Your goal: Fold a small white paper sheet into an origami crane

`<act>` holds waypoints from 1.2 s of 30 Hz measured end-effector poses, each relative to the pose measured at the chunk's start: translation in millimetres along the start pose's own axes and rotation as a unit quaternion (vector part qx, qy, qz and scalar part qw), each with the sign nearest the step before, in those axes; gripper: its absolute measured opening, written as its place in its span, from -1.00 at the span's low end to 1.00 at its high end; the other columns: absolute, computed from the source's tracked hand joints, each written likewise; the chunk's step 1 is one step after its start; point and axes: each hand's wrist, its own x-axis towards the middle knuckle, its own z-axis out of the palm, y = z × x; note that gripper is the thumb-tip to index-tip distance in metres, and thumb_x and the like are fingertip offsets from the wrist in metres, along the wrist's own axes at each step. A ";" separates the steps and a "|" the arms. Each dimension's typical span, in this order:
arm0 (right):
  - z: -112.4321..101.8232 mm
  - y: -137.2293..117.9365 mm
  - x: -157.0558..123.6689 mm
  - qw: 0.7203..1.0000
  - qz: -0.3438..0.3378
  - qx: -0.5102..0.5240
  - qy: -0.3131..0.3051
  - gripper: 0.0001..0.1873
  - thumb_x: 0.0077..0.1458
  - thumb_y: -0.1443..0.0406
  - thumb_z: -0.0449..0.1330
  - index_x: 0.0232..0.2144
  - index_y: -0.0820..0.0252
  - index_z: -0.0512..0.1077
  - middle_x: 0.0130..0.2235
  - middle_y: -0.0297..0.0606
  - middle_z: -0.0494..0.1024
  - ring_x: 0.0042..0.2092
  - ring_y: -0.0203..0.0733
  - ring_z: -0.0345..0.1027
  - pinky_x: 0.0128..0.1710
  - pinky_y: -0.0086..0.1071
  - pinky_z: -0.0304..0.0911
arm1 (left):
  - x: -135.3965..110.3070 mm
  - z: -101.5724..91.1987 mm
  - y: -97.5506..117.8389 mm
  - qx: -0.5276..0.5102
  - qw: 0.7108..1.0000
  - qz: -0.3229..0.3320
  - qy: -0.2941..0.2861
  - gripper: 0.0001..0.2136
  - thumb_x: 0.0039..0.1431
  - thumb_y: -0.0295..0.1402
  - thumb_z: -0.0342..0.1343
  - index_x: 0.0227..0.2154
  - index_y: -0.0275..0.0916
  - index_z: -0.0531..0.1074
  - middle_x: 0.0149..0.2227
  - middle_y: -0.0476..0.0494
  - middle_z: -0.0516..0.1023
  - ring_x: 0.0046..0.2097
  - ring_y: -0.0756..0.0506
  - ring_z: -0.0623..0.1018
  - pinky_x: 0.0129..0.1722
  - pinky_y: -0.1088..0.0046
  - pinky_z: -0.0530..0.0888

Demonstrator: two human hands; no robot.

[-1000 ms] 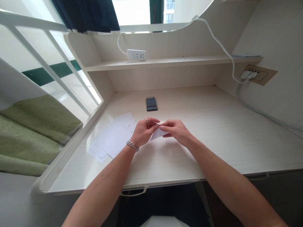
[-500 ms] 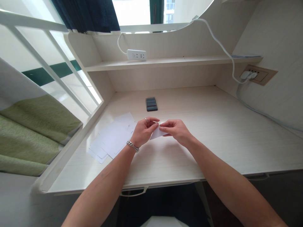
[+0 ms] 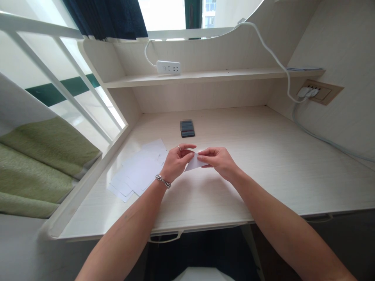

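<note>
Between my hands is a small piece of folded white paper (image 3: 193,162), its pointed lower edge showing above the desk. My left hand (image 3: 176,160), with a ring and a chain bracelet, pinches the paper's left side between thumb and fingers. On the other side my right hand (image 3: 218,160) grips the upper right part in a similar pinch. The fingers hide some of the folds. Left of my left hand, several loose white sheets (image 3: 140,168) lie overlapping on the desk.
A dark phone-like object (image 3: 187,128) lies beyond my hands on the pale desk (image 3: 263,156). A white power strip (image 3: 168,67) rests on the shelf (image 3: 205,76). White plugs and a cable (image 3: 288,84) hang from the wall socket (image 3: 324,93) at the right.
My left hand has shifted slightly left, and a little more of the paper shows between the hands. My right hand has barely moved.
</note>
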 end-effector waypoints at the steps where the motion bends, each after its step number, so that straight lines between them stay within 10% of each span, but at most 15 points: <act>1: -0.2 -0.2 0.1 1.000 0.000 -0.002 0.000 -0.71 -0.22 0.18 0.42 -0.41 0.23 0.58 -0.40 -0.24 0.57 -0.31 -0.18 0.46 -0.30 -0.27 0.42 | -0.4 -0.7 -0.5 0.006 1.000 0.004 -0.008 -0.70 0.02 -0.32 0.22 -0.16 -0.30 0.47 -0.39 -0.11 0.57 -0.39 -0.02 0.51 -0.40 0.48 0.42; 36: 4.2 -0.6 -0.4 0.998 0.032 0.032 0.031 -0.65 -0.32 0.18 0.47 -0.45 0.25 0.53 -0.42 -0.26 0.57 -0.32 -0.17 0.49 -0.29 -0.26 0.43 | 0.8 7.7 -6.8 0.006 0.999 0.020 0.047 -0.71 0.01 -0.25 0.27 -0.23 -0.29 0.46 -0.39 -0.12 0.59 -0.38 -0.02 0.54 -0.42 0.51 0.44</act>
